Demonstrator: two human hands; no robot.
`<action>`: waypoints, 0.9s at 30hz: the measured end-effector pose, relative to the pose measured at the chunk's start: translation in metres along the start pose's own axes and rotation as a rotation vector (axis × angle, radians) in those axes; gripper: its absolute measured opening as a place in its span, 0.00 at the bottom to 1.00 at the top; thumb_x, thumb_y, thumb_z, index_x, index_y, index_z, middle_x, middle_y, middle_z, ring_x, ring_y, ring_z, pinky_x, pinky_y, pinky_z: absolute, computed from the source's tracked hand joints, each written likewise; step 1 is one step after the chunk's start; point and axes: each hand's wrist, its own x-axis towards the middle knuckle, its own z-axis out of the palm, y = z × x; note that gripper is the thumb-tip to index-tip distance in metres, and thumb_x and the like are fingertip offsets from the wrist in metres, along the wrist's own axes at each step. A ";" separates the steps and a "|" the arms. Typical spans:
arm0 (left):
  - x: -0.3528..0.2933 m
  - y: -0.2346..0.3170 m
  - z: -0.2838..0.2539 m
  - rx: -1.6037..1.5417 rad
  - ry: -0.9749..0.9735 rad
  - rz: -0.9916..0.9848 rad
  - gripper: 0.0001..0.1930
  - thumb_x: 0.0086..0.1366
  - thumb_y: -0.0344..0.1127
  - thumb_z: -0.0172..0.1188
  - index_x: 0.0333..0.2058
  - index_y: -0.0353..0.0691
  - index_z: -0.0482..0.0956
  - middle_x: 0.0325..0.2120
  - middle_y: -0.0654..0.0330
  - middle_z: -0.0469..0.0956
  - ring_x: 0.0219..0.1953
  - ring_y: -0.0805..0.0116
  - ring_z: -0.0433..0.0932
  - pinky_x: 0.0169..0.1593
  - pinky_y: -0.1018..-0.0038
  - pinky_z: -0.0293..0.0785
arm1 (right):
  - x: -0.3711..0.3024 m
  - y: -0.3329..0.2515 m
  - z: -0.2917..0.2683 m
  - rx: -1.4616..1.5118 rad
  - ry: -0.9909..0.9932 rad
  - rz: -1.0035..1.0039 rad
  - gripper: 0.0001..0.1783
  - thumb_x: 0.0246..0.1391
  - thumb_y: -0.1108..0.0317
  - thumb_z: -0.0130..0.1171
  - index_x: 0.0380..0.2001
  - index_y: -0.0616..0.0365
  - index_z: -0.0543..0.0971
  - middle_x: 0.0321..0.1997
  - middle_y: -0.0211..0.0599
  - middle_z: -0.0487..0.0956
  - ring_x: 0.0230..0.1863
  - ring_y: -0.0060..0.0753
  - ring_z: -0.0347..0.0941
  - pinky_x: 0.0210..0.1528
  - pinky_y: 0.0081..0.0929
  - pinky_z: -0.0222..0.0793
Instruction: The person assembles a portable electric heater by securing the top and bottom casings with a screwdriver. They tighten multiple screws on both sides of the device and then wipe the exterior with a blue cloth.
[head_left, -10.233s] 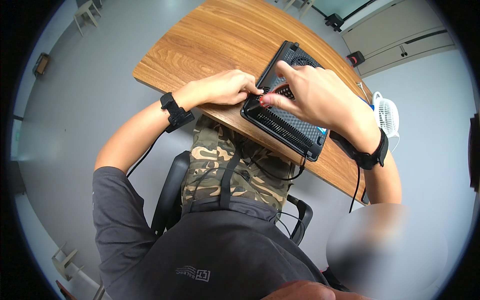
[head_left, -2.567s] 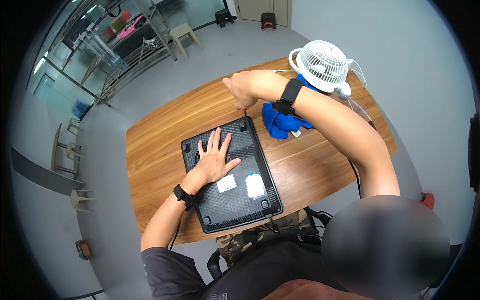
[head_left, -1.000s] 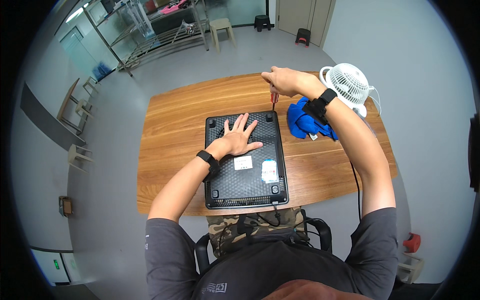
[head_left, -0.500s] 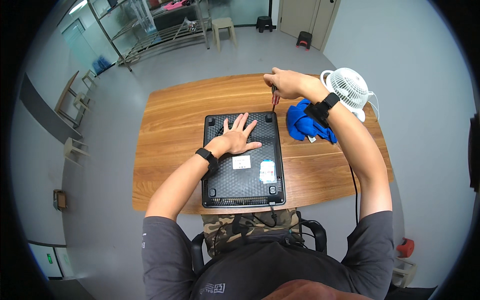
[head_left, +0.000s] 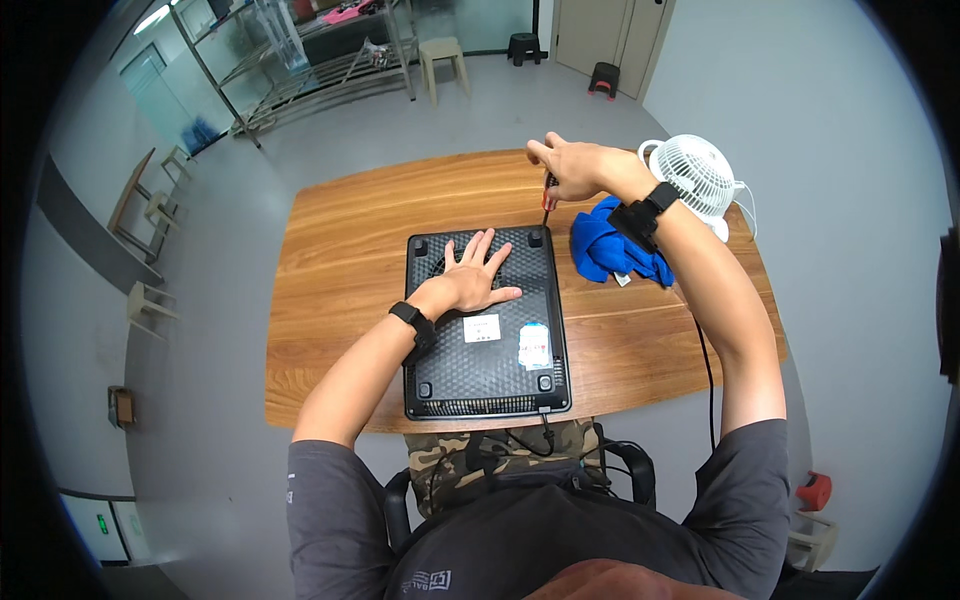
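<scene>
A black flat appliance, likely an induction cooktop [head_left: 450,365], lies underside up on the wooden table [head_left: 335,300]. Its base has several corner feet, a round fan vent and two stickers. My left hand [head_left: 468,285] is spread flat on it, fingers partly over the vent. At the far right corner, a screwdriver [head_left: 549,199] with a red and black handle stands nearly upright, its tip at the casing's corner. My right hand [head_left: 570,170] grips its handle from above. The screw under the tip is too small to make out.
Right of the appliance lies a crumpled blue cloth [head_left: 605,245], with a white fan [head_left: 695,170] behind it at the table's edge. A cable [head_left: 547,432] leaves the appliance's near edge. Metal shelving [head_left: 320,85] and stools [head_left: 443,62] stand beyond the table.
My right fingers have shifted slightly around the screwdriver handle, and the handle shows a different side. My left hand stays pressed on the appliance.
</scene>
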 end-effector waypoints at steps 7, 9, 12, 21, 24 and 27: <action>-0.001 0.002 -0.003 -0.006 -0.018 0.001 0.52 0.66 0.79 0.41 0.77 0.52 0.42 0.77 0.44 0.31 0.79 0.47 0.28 0.75 0.35 0.30 | 0.015 0.025 0.018 0.068 -0.024 0.063 0.20 0.65 0.57 0.59 0.52 0.60 0.75 0.39 0.48 0.85 0.40 0.52 0.83 0.41 0.46 0.79; 0.000 0.002 -0.001 -0.003 -0.011 -0.001 0.52 0.66 0.79 0.41 0.77 0.51 0.42 0.77 0.44 0.30 0.79 0.47 0.28 0.75 0.35 0.30 | 0.019 0.023 0.025 -0.152 0.049 0.088 0.23 0.67 0.50 0.56 0.51 0.59 0.76 0.33 0.45 0.86 0.34 0.51 0.84 0.38 0.45 0.80; 0.000 0.001 -0.001 0.006 -0.007 -0.008 0.52 0.66 0.79 0.41 0.77 0.51 0.42 0.77 0.44 0.31 0.79 0.47 0.29 0.75 0.35 0.31 | 0.018 0.013 0.017 -0.285 0.006 0.187 0.27 0.68 0.44 0.52 0.53 0.57 0.77 0.34 0.46 0.86 0.35 0.51 0.84 0.41 0.44 0.80; -0.002 0.002 -0.002 -0.003 0.005 0.008 0.51 0.67 0.79 0.40 0.77 0.51 0.43 0.77 0.44 0.32 0.79 0.46 0.29 0.74 0.34 0.31 | 0.003 0.025 0.031 -0.033 0.117 -0.090 0.16 0.65 0.61 0.57 0.48 0.61 0.72 0.39 0.52 0.85 0.43 0.57 0.82 0.46 0.49 0.78; -0.001 0.003 -0.002 0.001 0.008 0.008 0.51 0.67 0.79 0.40 0.77 0.51 0.43 0.77 0.44 0.32 0.79 0.46 0.30 0.74 0.34 0.31 | 0.011 0.026 0.029 0.153 0.007 0.037 0.17 0.63 0.61 0.57 0.50 0.60 0.76 0.36 0.49 0.86 0.42 0.56 0.83 0.44 0.47 0.79; 0.000 0.005 -0.006 0.006 -0.044 -0.013 0.53 0.66 0.80 0.39 0.77 0.51 0.39 0.78 0.47 0.27 0.79 0.50 0.25 0.74 0.35 0.28 | 0.014 0.017 0.023 -0.017 -0.003 0.123 0.18 0.63 0.57 0.56 0.45 0.60 0.83 0.33 0.48 0.87 0.39 0.54 0.84 0.43 0.45 0.79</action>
